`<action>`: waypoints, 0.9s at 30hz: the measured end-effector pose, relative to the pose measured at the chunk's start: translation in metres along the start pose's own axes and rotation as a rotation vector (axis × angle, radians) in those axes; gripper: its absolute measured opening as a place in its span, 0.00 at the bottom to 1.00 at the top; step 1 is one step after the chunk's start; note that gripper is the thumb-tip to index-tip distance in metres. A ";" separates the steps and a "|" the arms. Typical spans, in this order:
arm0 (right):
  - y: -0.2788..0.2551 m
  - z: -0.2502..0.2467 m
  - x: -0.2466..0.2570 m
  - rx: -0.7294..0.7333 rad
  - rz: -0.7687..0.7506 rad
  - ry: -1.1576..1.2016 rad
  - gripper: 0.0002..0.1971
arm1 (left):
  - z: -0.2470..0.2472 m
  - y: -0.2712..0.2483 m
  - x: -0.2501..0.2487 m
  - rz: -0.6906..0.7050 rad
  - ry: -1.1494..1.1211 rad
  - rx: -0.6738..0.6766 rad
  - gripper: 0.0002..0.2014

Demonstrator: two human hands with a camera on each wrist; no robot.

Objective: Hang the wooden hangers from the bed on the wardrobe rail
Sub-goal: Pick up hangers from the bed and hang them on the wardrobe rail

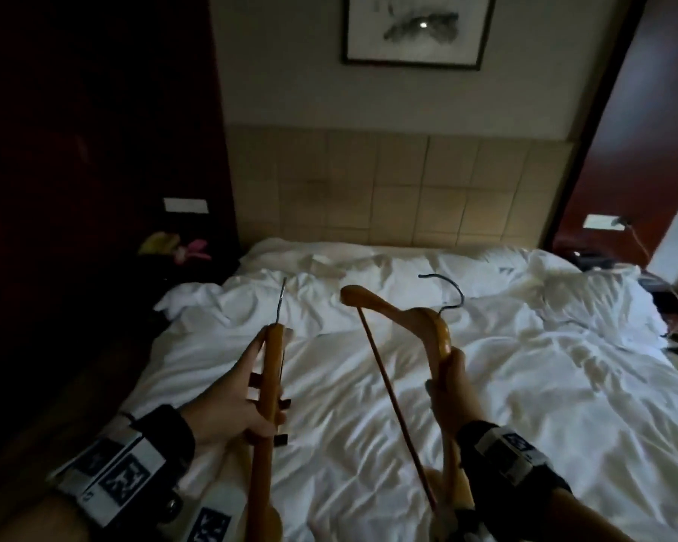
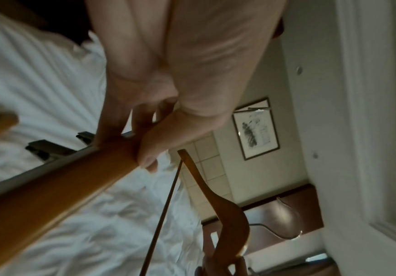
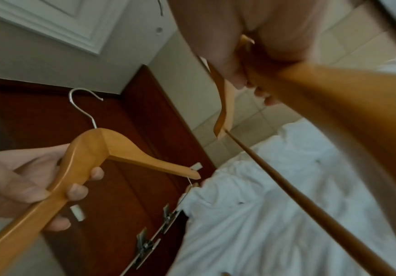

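Clip hanger in left hand, bar hanger seemingly in right hand, above bed.

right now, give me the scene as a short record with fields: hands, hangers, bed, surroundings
left hand: left hand grips the clip hanger by one wooden arm
right hand: right hand grips the bar hanger near its neck
clip hanger: wooden, metal hook, metal rod with clips below
bar hanger: wooden, thin crossbar, dark hook pointing away
bed: white bedding, rumpled, below both hangers; no other hanger seen on it
surroundings: tiled headboard, framed picture above it
wardrobe rail: not in view
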State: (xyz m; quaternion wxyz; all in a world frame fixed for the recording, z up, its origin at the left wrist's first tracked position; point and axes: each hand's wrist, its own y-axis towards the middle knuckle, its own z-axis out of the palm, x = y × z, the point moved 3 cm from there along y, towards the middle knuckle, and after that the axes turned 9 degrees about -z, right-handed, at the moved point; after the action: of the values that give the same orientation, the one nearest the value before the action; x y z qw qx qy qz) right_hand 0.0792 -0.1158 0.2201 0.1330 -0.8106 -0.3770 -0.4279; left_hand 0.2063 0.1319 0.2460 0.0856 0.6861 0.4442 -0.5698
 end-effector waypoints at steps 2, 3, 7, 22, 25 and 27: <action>-0.018 0.020 0.059 0.037 -0.079 0.036 0.21 | -0.045 -0.048 0.000 0.033 -0.035 -0.061 0.55; -0.030 0.031 0.089 0.061 -0.116 0.056 0.22 | -0.068 -0.074 0.002 0.047 -0.051 -0.100 0.54; -0.097 0.088 0.213 0.195 -0.297 0.108 0.29 | -0.160 -0.188 0.027 0.057 -0.089 -0.274 0.56; -0.475 0.332 0.630 0.922 -0.749 0.582 0.36 | -0.425 -0.683 0.204 -0.027 -0.256 -0.959 0.53; -0.550 0.369 0.698 1.015 -0.867 0.636 0.34 | -0.455 -0.763 0.234 -0.036 -0.268 -1.085 0.55; -0.595 0.391 0.741 1.067 -0.968 0.649 0.33 | -0.475 -0.810 0.248 -0.037 -0.284 -1.172 0.55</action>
State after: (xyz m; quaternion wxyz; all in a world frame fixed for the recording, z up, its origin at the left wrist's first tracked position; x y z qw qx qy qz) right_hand 0.1388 0.8683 0.5109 0.4060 -0.2178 -0.7846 -0.4149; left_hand -0.0421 1.0332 0.5077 0.4977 0.4341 0.6805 -0.3176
